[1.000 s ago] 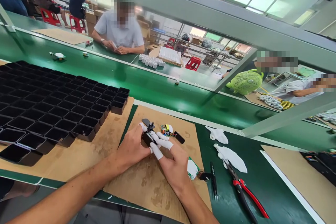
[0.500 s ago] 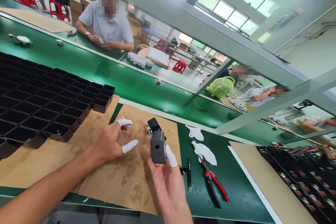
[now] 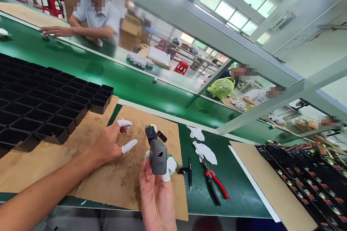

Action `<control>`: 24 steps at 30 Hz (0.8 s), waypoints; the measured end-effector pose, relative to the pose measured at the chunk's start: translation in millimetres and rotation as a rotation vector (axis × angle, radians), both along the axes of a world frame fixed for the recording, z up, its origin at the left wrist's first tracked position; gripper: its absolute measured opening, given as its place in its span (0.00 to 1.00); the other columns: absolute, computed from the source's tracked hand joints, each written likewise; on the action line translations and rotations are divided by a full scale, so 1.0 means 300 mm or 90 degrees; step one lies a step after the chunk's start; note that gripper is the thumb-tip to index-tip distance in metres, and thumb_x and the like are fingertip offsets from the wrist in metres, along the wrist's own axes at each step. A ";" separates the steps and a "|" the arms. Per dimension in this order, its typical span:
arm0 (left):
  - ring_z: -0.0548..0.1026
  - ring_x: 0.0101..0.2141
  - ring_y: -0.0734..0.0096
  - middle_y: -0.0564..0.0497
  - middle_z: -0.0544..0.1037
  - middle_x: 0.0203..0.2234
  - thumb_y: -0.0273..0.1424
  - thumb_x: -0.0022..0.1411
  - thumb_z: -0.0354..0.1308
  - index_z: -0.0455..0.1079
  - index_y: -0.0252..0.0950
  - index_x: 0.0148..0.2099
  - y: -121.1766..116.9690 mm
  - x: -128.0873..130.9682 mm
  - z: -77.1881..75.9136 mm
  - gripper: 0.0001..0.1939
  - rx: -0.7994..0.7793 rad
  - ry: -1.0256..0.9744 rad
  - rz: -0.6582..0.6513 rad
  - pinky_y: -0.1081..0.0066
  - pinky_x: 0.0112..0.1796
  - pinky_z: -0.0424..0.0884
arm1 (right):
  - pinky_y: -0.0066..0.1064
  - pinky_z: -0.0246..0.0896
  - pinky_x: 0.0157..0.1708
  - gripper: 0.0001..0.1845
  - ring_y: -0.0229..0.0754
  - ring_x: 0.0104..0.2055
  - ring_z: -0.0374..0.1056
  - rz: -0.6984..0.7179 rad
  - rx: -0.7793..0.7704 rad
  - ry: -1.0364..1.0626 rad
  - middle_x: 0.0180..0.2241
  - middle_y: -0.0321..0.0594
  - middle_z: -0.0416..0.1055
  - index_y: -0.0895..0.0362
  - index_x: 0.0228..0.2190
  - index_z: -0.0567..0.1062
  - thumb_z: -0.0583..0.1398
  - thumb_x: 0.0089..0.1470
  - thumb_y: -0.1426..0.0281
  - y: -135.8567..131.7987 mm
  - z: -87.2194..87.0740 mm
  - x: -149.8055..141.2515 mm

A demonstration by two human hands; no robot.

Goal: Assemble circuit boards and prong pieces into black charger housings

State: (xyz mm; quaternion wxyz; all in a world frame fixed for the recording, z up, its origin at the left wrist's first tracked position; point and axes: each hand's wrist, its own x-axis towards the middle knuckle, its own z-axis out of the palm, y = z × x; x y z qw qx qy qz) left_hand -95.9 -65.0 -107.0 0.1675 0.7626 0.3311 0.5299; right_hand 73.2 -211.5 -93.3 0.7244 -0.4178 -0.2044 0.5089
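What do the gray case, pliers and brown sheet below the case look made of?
Gray case: probably plastic, matte; its face shows no sharp glare. Pliers: likely steel nose, dull gray; smooth red-and-black handles, perhaps plastic or rubber. Brown sheet: likely cardboard, dull and stained.

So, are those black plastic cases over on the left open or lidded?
Open, at least in the nearer rows: those black plastic cases show bare rims and hollow insides. The farthest are too dark to tell.

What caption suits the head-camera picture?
A right hand holds a grey casing; the left hand, open and holding nothing, is over cardboard.
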 end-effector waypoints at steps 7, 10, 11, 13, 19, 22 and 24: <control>0.80 0.36 0.64 0.50 0.79 0.39 0.36 0.72 0.64 0.68 0.39 0.59 0.007 -0.004 0.002 0.17 0.002 0.004 -0.005 0.63 0.41 0.81 | 0.37 0.87 0.51 0.09 0.50 0.51 0.89 -0.157 0.101 -0.603 0.50 0.45 0.90 0.49 0.50 0.87 0.72 0.70 0.66 -0.051 0.019 0.056; 0.79 0.36 0.64 0.50 0.78 0.39 0.38 0.73 0.64 0.68 0.38 0.59 0.008 -0.003 -0.003 0.17 -0.005 0.002 -0.005 0.63 0.41 0.80 | 0.41 0.86 0.56 0.16 0.53 0.58 0.86 -0.096 0.187 -0.850 0.53 0.49 0.88 0.50 0.55 0.86 0.69 0.69 0.76 -0.074 0.025 0.066; 0.79 0.36 0.64 0.50 0.78 0.39 0.38 0.73 0.64 0.68 0.39 0.59 0.008 -0.002 -0.004 0.18 -0.009 0.002 -0.005 0.63 0.41 0.80 | 0.41 0.86 0.56 0.19 0.53 0.58 0.86 -0.066 0.207 -0.887 0.54 0.49 0.88 0.50 0.58 0.85 0.67 0.70 0.78 -0.079 0.023 0.066; 0.79 0.36 0.64 0.50 0.78 0.39 0.39 0.73 0.64 0.68 0.39 0.58 0.007 -0.001 -0.005 0.17 -0.019 0.001 -0.006 0.63 0.41 0.80 | 0.40 0.86 0.55 0.25 0.51 0.57 0.86 -0.042 0.229 -0.913 0.53 0.48 0.87 0.50 0.63 0.82 0.65 0.70 0.81 -0.087 0.015 0.064; 0.80 0.37 0.63 0.50 0.78 0.39 0.41 0.72 0.65 0.69 0.39 0.57 0.006 -0.003 -0.001 0.18 -0.041 0.002 -0.009 0.62 0.42 0.80 | 0.41 0.86 0.56 0.32 0.53 0.56 0.87 -0.036 0.232 -0.938 0.55 0.50 0.86 0.46 0.69 0.80 0.63 0.70 0.82 -0.096 -0.013 0.067; 0.80 0.36 0.63 0.50 0.78 0.39 0.41 0.72 0.65 0.69 0.39 0.57 0.007 -0.003 0.004 0.17 -0.042 0.002 -0.016 0.62 0.42 0.80 | 0.42 0.87 0.56 0.32 0.56 0.59 0.86 -0.031 0.240 -0.929 0.58 0.52 0.84 0.46 0.68 0.80 0.66 0.69 0.81 -0.095 -0.015 0.070; 0.79 0.36 0.63 0.50 0.79 0.39 0.41 0.72 0.65 0.69 0.39 0.56 0.007 -0.002 0.007 0.17 -0.045 0.000 -0.020 0.62 0.41 0.80 | 0.44 0.86 0.57 0.32 0.57 0.61 0.85 -0.018 0.238 -0.920 0.62 0.53 0.82 0.45 0.68 0.80 0.66 0.69 0.82 -0.093 -0.012 0.070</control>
